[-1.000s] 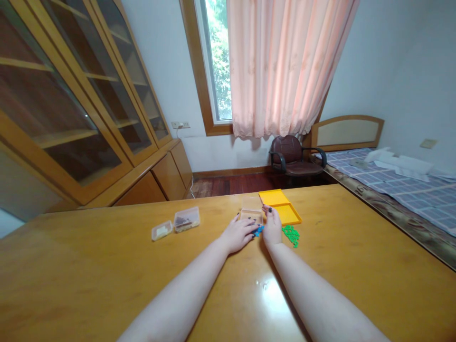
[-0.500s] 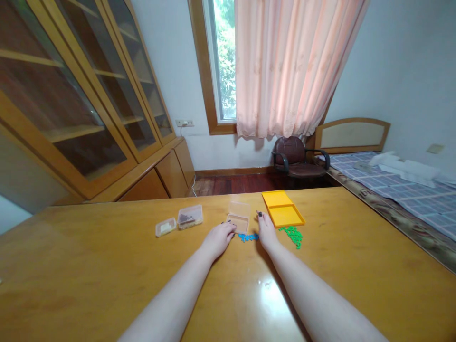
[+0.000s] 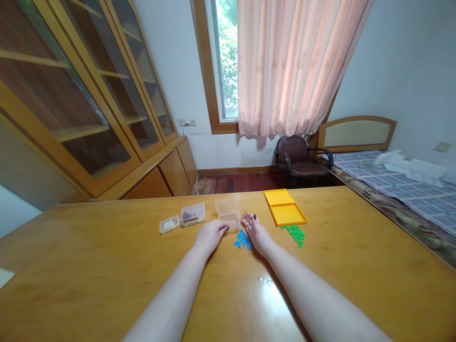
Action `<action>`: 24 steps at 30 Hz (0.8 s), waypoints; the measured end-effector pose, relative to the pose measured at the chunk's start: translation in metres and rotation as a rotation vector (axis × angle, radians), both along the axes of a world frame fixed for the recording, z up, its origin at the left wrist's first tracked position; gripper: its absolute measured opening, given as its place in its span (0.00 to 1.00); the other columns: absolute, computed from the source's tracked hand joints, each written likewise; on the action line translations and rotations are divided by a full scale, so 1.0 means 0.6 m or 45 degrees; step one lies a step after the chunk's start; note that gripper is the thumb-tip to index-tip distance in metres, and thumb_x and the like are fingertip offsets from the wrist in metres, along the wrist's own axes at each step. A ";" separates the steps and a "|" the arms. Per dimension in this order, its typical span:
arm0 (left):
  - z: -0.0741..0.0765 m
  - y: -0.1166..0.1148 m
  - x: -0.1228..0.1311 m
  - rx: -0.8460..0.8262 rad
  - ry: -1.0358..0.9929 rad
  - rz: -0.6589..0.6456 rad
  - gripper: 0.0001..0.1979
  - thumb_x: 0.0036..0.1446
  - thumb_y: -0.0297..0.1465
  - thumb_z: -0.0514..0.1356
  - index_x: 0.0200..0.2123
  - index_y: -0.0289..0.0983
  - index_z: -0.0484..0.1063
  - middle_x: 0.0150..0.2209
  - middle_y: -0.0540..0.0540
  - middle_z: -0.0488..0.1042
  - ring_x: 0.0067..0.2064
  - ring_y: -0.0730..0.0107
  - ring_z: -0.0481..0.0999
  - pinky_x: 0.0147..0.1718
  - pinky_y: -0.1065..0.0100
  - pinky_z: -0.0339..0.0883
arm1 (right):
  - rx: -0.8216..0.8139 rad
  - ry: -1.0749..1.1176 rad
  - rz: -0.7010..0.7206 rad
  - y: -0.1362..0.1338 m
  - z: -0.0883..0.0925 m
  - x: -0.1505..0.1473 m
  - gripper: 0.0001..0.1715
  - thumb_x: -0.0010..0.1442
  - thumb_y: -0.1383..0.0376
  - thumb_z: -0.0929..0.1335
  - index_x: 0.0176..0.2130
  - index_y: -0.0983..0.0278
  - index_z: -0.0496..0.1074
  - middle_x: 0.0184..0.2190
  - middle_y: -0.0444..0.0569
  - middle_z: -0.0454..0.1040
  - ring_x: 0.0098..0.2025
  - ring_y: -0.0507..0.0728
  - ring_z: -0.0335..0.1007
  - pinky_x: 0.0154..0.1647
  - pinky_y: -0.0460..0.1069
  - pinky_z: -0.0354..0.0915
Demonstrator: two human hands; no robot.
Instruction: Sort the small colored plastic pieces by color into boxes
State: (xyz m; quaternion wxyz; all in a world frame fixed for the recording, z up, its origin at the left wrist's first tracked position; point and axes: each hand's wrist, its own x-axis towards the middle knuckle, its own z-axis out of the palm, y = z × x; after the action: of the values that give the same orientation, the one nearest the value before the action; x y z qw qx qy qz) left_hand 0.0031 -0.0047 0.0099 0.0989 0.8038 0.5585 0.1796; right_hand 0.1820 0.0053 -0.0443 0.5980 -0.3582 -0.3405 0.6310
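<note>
While the left hand (image 3: 209,235) is at the near left corner of the lidded, clear plastic box (image 3: 233,220) just below the frame's centre, I cannot tell whether its grip is closed on it. The right hand (image 3: 257,233), fingers stretched out and grip loose, is just beside the small bright-blue pieces (image 3: 242,239) on the glossy yellow-brown wooden tabletop (image 3: 107,275).

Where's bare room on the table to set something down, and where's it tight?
Bare: the table left of the left arm, nearer than the smallest box; also from the green pieces rightward toward the bed. Crowded: blue pieces between the left hand and right hand, the open clear box just beyond the pieces, the yellow case to the right.
</note>
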 end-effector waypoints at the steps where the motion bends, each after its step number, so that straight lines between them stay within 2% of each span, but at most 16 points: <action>1: 0.003 0.000 0.006 0.043 0.013 -0.042 0.10 0.56 0.31 0.54 0.37 0.42 0.75 0.37 0.48 0.77 0.39 0.67 0.73 0.39 0.68 0.63 | 0.004 0.023 -0.010 -0.001 0.005 0.005 0.28 0.47 0.47 0.67 0.44 0.57 0.65 0.52 0.51 0.65 0.52 0.58 0.64 0.54 0.55 0.58; 5: 0.023 -0.002 0.041 0.205 0.057 -0.317 0.09 0.55 0.29 0.55 0.36 0.43 0.75 0.35 0.49 0.77 0.38 0.69 0.73 0.47 0.62 0.58 | 0.014 0.074 -0.025 -0.006 0.026 0.027 0.28 0.45 0.56 0.71 0.46 0.57 0.64 0.50 0.50 0.67 0.44 0.58 0.71 0.45 0.55 0.65; 7: 0.032 -0.004 0.059 0.272 0.050 -0.432 0.08 0.56 0.30 0.55 0.35 0.43 0.75 0.35 0.48 0.77 0.40 0.69 0.72 0.51 0.59 0.54 | 0.000 0.081 0.015 -0.006 0.033 0.034 0.26 0.46 0.58 0.70 0.46 0.59 0.64 0.45 0.50 0.71 0.39 0.57 0.72 0.41 0.54 0.67; 9: 0.035 -0.007 0.072 0.339 0.026 -0.469 0.09 0.57 0.31 0.54 0.35 0.44 0.75 0.37 0.48 0.76 0.43 0.67 0.70 0.52 0.58 0.53 | -0.030 0.049 0.000 -0.002 0.037 0.042 0.23 0.46 0.60 0.69 0.43 0.61 0.66 0.38 0.49 0.74 0.36 0.57 0.73 0.36 0.53 0.69; 11: 0.026 -0.012 0.084 0.383 -0.002 -0.379 0.11 0.57 0.33 0.54 0.42 0.45 0.72 0.45 0.46 0.73 0.49 0.65 0.67 0.54 0.58 0.51 | -0.055 0.003 -0.123 0.005 0.039 0.051 0.19 0.46 0.60 0.68 0.39 0.62 0.67 0.34 0.47 0.75 0.34 0.57 0.73 0.32 0.52 0.70; 12: 0.017 -0.015 0.090 0.380 -0.012 -0.281 0.16 0.56 0.34 0.54 0.48 0.44 0.68 0.51 0.45 0.69 0.53 0.64 0.64 0.55 0.57 0.50 | -0.065 -0.015 -0.217 0.009 0.040 0.057 0.17 0.46 0.60 0.68 0.38 0.62 0.67 0.33 0.46 0.75 0.33 0.57 0.73 0.30 0.51 0.70; 14: -0.008 -0.024 0.105 0.293 -0.007 -0.006 0.30 0.54 0.38 0.56 0.59 0.38 0.54 0.60 0.39 0.56 0.60 0.58 0.55 0.57 0.55 0.47 | -0.078 -0.042 -0.397 0.016 0.043 0.067 0.15 0.48 0.61 0.67 0.37 0.62 0.67 0.32 0.45 0.75 0.32 0.56 0.73 0.27 0.50 0.70; 16: -0.033 -0.034 0.122 0.092 0.029 0.281 0.43 0.50 0.44 0.57 0.62 0.31 0.42 0.62 0.32 0.46 0.62 0.50 0.49 0.56 0.49 0.46 | -0.103 -0.049 -0.519 0.020 0.046 0.073 0.13 0.49 0.61 0.65 0.37 0.62 0.66 0.32 0.46 0.76 0.30 0.56 0.74 0.26 0.50 0.70; 17: -0.044 -0.037 0.131 0.012 0.062 0.304 0.44 0.50 0.46 0.56 0.63 0.31 0.39 0.63 0.31 0.45 0.62 0.48 0.48 0.56 0.47 0.45 | -0.117 -0.041 -0.543 0.021 0.048 0.075 0.12 0.51 0.61 0.65 0.37 0.62 0.66 0.31 0.46 0.76 0.29 0.55 0.74 0.26 0.50 0.71; 20: -0.064 -0.042 0.154 -0.007 0.201 0.068 0.41 0.50 0.49 0.53 0.62 0.38 0.44 0.64 0.37 0.42 0.63 0.50 0.43 0.58 0.46 0.37 | -0.131 0.010 -0.523 0.019 0.048 0.073 0.13 0.53 0.59 0.64 0.38 0.62 0.65 0.31 0.47 0.76 0.28 0.55 0.74 0.27 0.50 0.71; 22: -0.069 -0.037 0.167 0.010 0.266 -0.037 0.35 0.54 0.48 0.49 0.61 0.39 0.49 0.64 0.39 0.46 0.64 0.52 0.43 0.59 0.46 0.36 | -0.122 0.026 -0.499 0.019 0.045 0.071 0.13 0.53 0.58 0.64 0.38 0.62 0.65 0.32 0.47 0.76 0.28 0.55 0.74 0.28 0.50 0.71; 24: -0.071 -0.030 0.175 -0.007 0.294 -0.073 0.29 0.58 0.44 0.46 0.60 0.37 0.52 0.62 0.40 0.51 0.63 0.55 0.46 0.59 0.47 0.38 | -0.121 0.028 -0.496 0.020 0.040 0.071 0.14 0.53 0.56 0.64 0.38 0.62 0.64 0.32 0.47 0.76 0.28 0.55 0.75 0.29 0.51 0.71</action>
State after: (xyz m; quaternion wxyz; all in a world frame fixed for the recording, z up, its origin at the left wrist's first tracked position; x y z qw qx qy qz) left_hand 0.1079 -0.0228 -0.0329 0.0414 0.8346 0.5433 0.0814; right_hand 0.2246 0.0172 -0.0203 0.6950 -0.4382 -0.2281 0.5225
